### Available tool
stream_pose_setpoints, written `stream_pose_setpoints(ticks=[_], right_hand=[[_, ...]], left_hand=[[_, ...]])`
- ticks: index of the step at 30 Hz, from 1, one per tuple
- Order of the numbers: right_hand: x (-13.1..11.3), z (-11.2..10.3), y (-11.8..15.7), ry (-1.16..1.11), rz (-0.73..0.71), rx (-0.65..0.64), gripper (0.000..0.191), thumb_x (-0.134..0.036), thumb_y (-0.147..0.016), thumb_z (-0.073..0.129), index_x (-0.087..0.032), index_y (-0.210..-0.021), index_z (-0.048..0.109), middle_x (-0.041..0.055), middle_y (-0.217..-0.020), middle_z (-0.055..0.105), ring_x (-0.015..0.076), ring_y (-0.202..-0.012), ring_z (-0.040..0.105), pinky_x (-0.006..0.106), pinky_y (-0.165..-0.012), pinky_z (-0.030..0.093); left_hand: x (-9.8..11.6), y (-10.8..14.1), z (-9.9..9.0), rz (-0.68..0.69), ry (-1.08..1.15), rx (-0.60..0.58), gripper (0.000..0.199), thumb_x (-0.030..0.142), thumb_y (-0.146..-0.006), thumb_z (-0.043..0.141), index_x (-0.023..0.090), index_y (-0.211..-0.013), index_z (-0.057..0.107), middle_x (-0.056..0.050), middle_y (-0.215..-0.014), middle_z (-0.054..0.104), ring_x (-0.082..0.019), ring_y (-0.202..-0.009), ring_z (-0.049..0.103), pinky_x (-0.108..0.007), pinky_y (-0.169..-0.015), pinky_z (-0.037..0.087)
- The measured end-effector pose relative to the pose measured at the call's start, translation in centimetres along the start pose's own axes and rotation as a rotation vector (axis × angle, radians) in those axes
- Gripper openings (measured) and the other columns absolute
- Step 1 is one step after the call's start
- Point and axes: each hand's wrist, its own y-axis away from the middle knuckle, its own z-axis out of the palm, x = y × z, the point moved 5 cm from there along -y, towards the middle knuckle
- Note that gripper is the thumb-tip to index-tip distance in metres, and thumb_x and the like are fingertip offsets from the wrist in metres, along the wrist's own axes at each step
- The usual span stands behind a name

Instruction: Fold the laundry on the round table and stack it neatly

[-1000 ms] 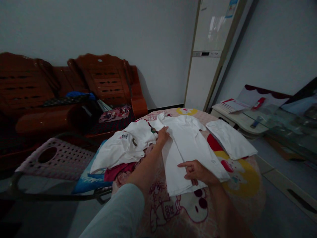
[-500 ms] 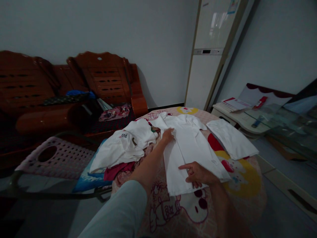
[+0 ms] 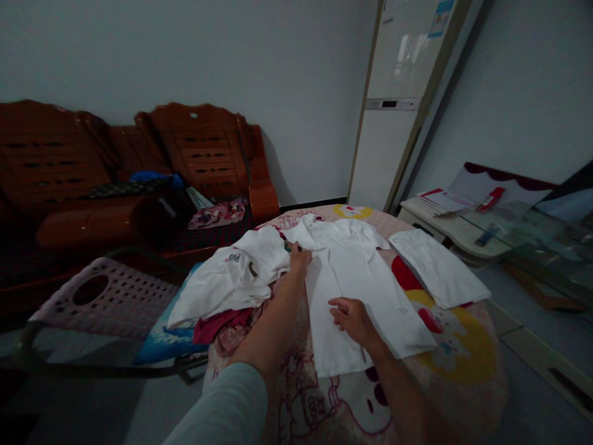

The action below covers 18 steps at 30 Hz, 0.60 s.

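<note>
A white short-sleeved shirt [image 3: 359, 262] lies spread on the round table, its collar end away from me and its hem close by. My left hand [image 3: 300, 258] is at the shirt's left edge just below the sleeve, fingers pointing away from me and slightly apart. Over the lower middle of the shirt hovers or rests my right hand [image 3: 353, 320], its fingers loosely stretched to the left and holding nothing; contact is hard to tell. Left of the shirt is a heap of white clothing [image 3: 231, 272] with a dark print, over a dark red cloth [image 3: 222, 324].
A folded white garment [image 3: 438, 267] lies on the table's right side. The patterned tablecloth [image 3: 467, 340] covers the round table. A woven chair [image 3: 111, 296] holding a blue cloth stands at left, wooden seats [image 3: 199, 148] behind. A low cabinet [image 3: 486, 238] is at right.
My left hand has moved left from the shirt's front to its side edge. My right hand has shifted slightly left. The shirt lies nearly the same.
</note>
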Motion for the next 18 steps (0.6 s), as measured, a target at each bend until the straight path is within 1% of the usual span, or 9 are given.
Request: stream_pose_setpoints(ticks=[2, 4, 7, 9, 11, 12, 13, 15, 18], right_hand=[[0.9, 0.3, -0.2, -0.005, 0.016, 0.034, 0.039, -0.041, -0.077, 0.057, -0.014, -0.101, 0.071, -0.0015, -0.055, 0.060, 0.0102, -0.045, 0.052, 0.021, -0.041, 0.042], [1.5, 0.3, -0.2, -0.030, 0.031, 0.049, 0.039, -0.041, -0.077, 0.056, -0.014, -0.100, 0.071, -0.0012, -0.056, 0.061, 0.0101, -0.045, 0.052, 0.021, -0.041, 0.042], [1.7, 0.1, -0.2, -0.073, 0.062, 0.053, 0.038, -0.041, -0.076, 0.056, -0.013, -0.098, 0.070, -0.0014, -0.055, 0.061, 0.0088, -0.042, 0.050, 0.020, -0.040, 0.040], [1.7, 0.0, -0.2, -0.092, 0.082, 0.062, 0.037, -0.040, -0.075, 0.056, -0.013, -0.097, 0.070, -0.0020, -0.054, 0.059, 0.0082, -0.040, 0.048, 0.019, -0.039, 0.038], [1.7, 0.0, -0.2, -0.101, 0.093, 0.074, 0.037, -0.040, -0.074, 0.056, -0.013, -0.096, 0.070, -0.0025, -0.053, 0.059, 0.0082, -0.040, 0.047, 0.019, -0.039, 0.038], [1.6, 0.0, -0.2, -0.105, 0.096, 0.078, 0.037, -0.040, -0.074, 0.056, -0.013, -0.096, 0.069, -0.0025, -0.053, 0.059, 0.0083, -0.040, 0.047, 0.020, -0.039, 0.038], [1.5, 0.0, -0.1, -0.110, 0.098, 0.080, 0.038, -0.040, -0.073, 0.056, -0.013, -0.096, 0.069, -0.0025, -0.053, 0.059, 0.0084, -0.040, 0.047, 0.020, -0.039, 0.038], [1.4, 0.0, 0.0, -0.119, 0.100, 0.073, 0.039, -0.042, -0.073, 0.057, -0.013, -0.096, 0.069, -0.0024, -0.054, 0.059, 0.0084, -0.041, 0.048, 0.020, -0.039, 0.038], [1.1, 0.0, 0.1, -0.119, 0.095, 0.061, 0.040, -0.043, -0.072, 0.058, -0.013, -0.096, 0.069, -0.0020, -0.054, 0.059, 0.0087, -0.041, 0.048, 0.019, -0.038, 0.037]], left_hand=[[0.4, -0.8, 0.3, -0.056, 0.050, -0.011, 0.055, 0.012, -0.081, 0.056, 0.016, -0.135, 0.051, -0.005, -0.086, 0.070, -0.013, -0.071, 0.069, -0.025, -0.067, 0.056], [1.5, -2.0, 0.7, -0.059, 0.055, -0.050, 0.051, 0.012, -0.080, 0.056, 0.013, -0.132, 0.055, -0.006, -0.084, 0.070, -0.015, -0.074, 0.070, -0.026, -0.069, 0.057], [3.9, -3.9, 1.4, -0.021, 0.047, -0.123, 0.049, 0.011, -0.079, 0.058, 0.011, -0.127, 0.060, -0.012, -0.100, 0.072, -0.019, -0.089, 0.071, -0.030, -0.078, 0.057], [5.8, -4.9, 1.9, 0.078, 0.021, -0.193, 0.053, 0.007, -0.076, 0.057, 0.015, -0.129, 0.060, -0.012, -0.121, 0.068, -0.021, -0.108, 0.066, -0.032, -0.091, 0.054], [7.6, -5.0, 2.4, 0.261, -0.069, -0.292, 0.064, 0.001, -0.075, 0.054, 0.019, -0.136, 0.055, -0.008, -0.138, 0.058, -0.021, -0.125, 0.056, -0.033, -0.106, 0.045], [8.2, -4.7, 2.6, 0.355, -0.135, -0.333, 0.069, -0.001, -0.075, 0.051, 0.020, -0.141, 0.050, -0.007, -0.144, 0.053, -0.020, -0.130, 0.052, -0.033, -0.110, 0.041], [8.4, -4.2, 2.8, 0.432, -0.208, -0.357, 0.073, -0.002, -0.075, 0.049, 0.019, -0.145, 0.045, -0.007, -0.148, 0.049, -0.020, -0.131, 0.050, -0.033, -0.112, 0.038], [7.8, -2.7, 2.6, 0.507, -0.348, -0.329, 0.071, -0.001, -0.078, 0.045, 0.015, -0.147, 0.041, -0.010, -0.149, 0.046, -0.020, -0.131, 0.051, -0.034, -0.114, 0.036], [5.2, 0.6, 2.4, 0.572, -0.557, -0.278, 0.057, 0.009, -0.085, 0.048, 0.013, -0.143, 0.046, -0.013, -0.145, 0.050, -0.023, -0.133, 0.049, -0.037, -0.115, 0.035]])
